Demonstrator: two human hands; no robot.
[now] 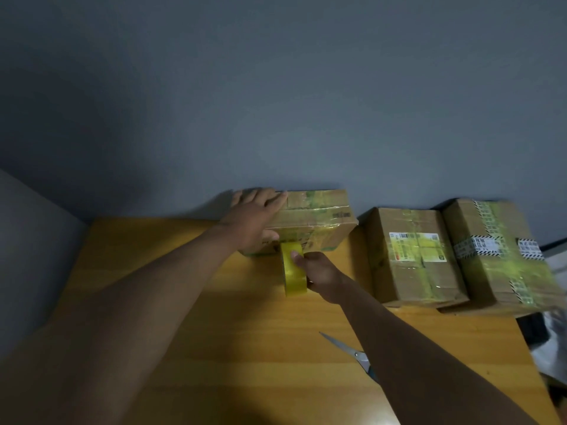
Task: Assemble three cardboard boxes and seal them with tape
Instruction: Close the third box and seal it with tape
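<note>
A closed cardboard box (319, 222) with yellowish tape across it stands at the far edge of the wooden table (184, 302), against the wall. My left hand (256, 219) lies flat on the box's left top, fingers spread, thumb down its front face. My right hand (319, 271) grips a yellow tape roll (293, 269) held upright against the box's front bottom edge. Two more taped boxes, one (414, 256) with a white label and one (503, 253) with striped tape, stand side by side at the right.
Scissors (349, 351) lie on the table under my right forearm, blades pointing left. Dark and grey objects (549, 348) sit past the table's right edge. A grey wall rises behind the boxes.
</note>
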